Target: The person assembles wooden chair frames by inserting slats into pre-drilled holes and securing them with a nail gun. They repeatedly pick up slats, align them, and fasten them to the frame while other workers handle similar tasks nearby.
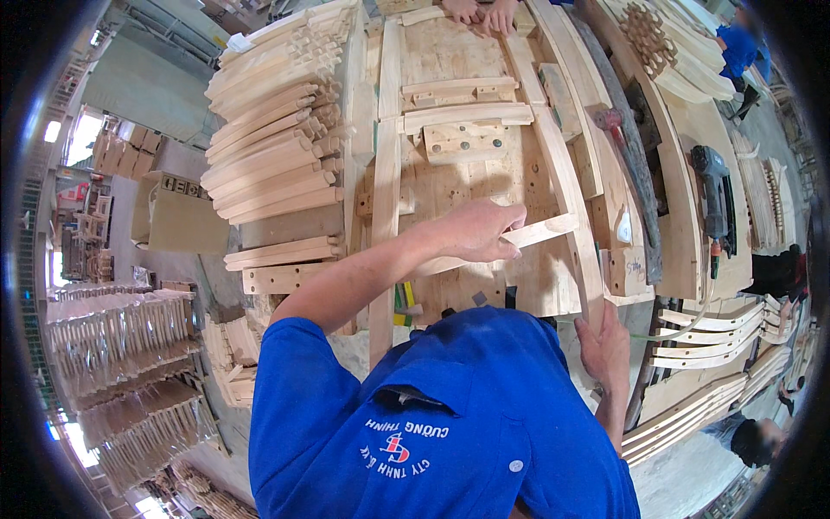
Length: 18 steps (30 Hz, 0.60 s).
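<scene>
My left hand (486,230) reaches across the wooden frame, its fingers closed around a short wooden slat (546,230). The slat lies crosswise, slightly tilted, and its right end meets the inner side of the long right rail (562,164). The hand and forearm cover part of its left portion. Lower down, my right hand (605,346) grips the near end of that right rail. On the other side runs the left rail (386,190), passing under my left forearm. Farther up, a fitted crosspiece (467,116) spans the two rails.
Another person's hands (484,12) rest at the frame's far end. Stacked wooden pieces (277,147) stand at left. To the right are a red-headed hammer (610,121), a dark nail gun (712,186) with a hose, and curved slats (709,346). A plywood jig board (462,173) lies beneath.
</scene>
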### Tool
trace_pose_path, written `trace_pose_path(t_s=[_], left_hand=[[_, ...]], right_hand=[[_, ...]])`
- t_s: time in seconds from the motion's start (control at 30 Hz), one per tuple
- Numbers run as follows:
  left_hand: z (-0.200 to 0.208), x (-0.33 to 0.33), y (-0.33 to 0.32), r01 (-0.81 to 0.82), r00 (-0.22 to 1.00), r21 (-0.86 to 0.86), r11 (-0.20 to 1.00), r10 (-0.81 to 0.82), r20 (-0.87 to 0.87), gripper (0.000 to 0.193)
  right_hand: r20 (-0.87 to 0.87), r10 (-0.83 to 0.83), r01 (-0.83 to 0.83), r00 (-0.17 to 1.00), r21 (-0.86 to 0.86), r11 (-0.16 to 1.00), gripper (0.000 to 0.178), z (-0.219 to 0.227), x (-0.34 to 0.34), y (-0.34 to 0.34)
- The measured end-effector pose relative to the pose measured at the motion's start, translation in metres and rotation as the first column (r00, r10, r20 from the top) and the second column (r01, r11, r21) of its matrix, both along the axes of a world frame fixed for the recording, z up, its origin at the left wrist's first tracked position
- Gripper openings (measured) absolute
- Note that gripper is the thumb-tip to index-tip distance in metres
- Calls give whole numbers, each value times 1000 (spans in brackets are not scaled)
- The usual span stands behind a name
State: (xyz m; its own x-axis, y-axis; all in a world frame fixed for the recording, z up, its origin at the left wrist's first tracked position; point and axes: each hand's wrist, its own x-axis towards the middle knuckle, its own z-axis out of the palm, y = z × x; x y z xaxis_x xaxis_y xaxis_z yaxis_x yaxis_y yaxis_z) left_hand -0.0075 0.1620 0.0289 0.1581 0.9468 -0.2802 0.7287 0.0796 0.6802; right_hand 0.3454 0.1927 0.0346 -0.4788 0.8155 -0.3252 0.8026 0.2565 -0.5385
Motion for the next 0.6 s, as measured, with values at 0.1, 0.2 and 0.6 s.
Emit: trace_pose_path(t_s=[0.1, 0.2, 0.6], left_hand=[[-5, 1, 3, 27, 1000, -16, 1000, -27, 6, 39], [-11, -1, 6, 60, 998, -50, 997, -58, 25, 39], [-20, 44, -18, 178, 912, 186, 966, -90, -401, 27]], right_hand=[[5, 2, -2, 1000, 6, 1000, 57, 0, 0, 0], [-34, 2, -2, 999, 1, 1000, 55, 1, 1, 0], [53, -1, 0, 999, 9, 1000, 52, 8, -7, -2]])
